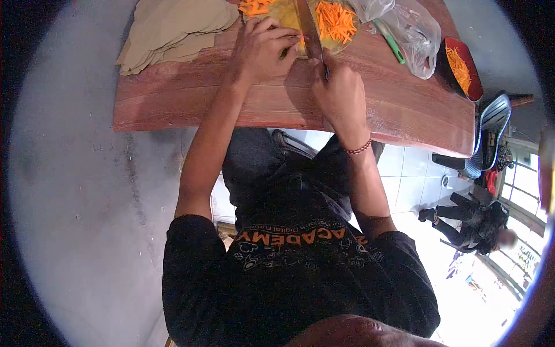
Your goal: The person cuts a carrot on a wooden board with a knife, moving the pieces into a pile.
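My right hand (pixel 342 95) is wrapped round the handle of a knife (pixel 310 29), its blade pointing away from me over a yellowish cutting board (pixel 284 18). My left hand (pixel 267 49) is beside the blade on the left, fingers bent and close together over the board; what lies under the fingertips is too hidden to name. Cut orange carrot strips (pixel 335 23) lie in a pile right of the blade. More orange pieces (pixel 256 6) sit at the board's upper left.
Brown paper sheets (pixel 176 29) lie at the table's left. On the right are a clear plastic bag (pixel 417 40), a green handle (pixel 393 45) and a dark red tray (pixel 475 81) holding orange shreds. Beyond the wooden table (pixel 404 115), a person (pixel 477 222) is at the right.
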Demonstrator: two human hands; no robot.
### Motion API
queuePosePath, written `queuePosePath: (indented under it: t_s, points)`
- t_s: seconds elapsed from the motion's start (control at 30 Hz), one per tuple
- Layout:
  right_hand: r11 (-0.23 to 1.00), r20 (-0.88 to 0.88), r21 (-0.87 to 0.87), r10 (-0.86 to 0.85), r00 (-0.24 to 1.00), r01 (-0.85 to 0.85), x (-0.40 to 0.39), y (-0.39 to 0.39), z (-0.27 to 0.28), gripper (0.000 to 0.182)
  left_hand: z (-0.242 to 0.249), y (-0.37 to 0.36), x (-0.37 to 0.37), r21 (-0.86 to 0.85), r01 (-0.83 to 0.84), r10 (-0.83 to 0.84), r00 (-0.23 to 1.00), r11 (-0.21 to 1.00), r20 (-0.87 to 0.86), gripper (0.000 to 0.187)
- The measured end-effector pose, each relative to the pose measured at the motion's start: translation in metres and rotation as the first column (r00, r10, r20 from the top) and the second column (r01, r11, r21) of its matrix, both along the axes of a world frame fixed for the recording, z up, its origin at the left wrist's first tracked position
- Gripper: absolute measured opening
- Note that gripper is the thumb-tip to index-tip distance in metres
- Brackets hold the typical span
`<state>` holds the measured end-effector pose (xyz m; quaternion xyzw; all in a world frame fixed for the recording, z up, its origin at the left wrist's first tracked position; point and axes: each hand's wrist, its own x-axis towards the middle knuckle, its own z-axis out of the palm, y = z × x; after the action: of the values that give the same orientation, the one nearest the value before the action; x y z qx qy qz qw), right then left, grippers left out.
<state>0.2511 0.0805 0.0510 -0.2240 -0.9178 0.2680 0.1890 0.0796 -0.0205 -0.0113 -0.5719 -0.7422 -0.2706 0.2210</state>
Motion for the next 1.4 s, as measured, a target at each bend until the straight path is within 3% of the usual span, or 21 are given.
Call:
queuePosePath:
  t_s: [0.23,0.33,0.5,0.73,1.23,1.33,1.4]
  points:
    - [0.999,-0.038,0.029,-0.013,0.999,0.014,0.001,-0.005,-0.003,0.031,0.003,-0.002,0.003,0.052,0.035,-0.034,0.999,0.998,-0.023,0.018]
    - [0.998,0.028,0.057,-0.023,0.999,0.021,0.000,-0.001,-0.001,0.030,0.003,-0.003,0.006,0.083,0.047,-0.045,0.999,0.995,-0.019,0.015]
    - [0.988,0.005,0.117,0.104,0.995,-0.104,-0.010,0.013,-0.007,0.025,0.003,-0.003,0.008,0.082,0.048,-0.047,0.999,0.995,-0.014,0.016]
    - [0.988,-0.027,0.078,0.133,0.991,-0.131,-0.016,0.022,-0.004,0.021,0.006,-0.005,0.010,0.060,0.033,-0.033,0.999,0.998,0.006,0.016]
    - [0.999,0.048,-0.001,0.047,0.998,-0.047,0.005,0.001,0.003,0.027,0.002,-0.004,0.008,0.069,0.040,-0.039,0.999,0.997,-0.015,0.013]
    - [1.000,0.047,0.016,0.025,0.999,-0.026,0.002,-0.002,0.000,0.026,0.001,-0.002,0.008,0.061,0.040,-0.038,0.999,0.997,-0.022,0.013]
    - [0.992,0.077,0.123,0.030,0.997,-0.039,-0.005,0.001,-0.008,0.023,0.000,-0.001,0.007,0.057,0.034,-0.033,0.999,0.998,-0.016,0.013]
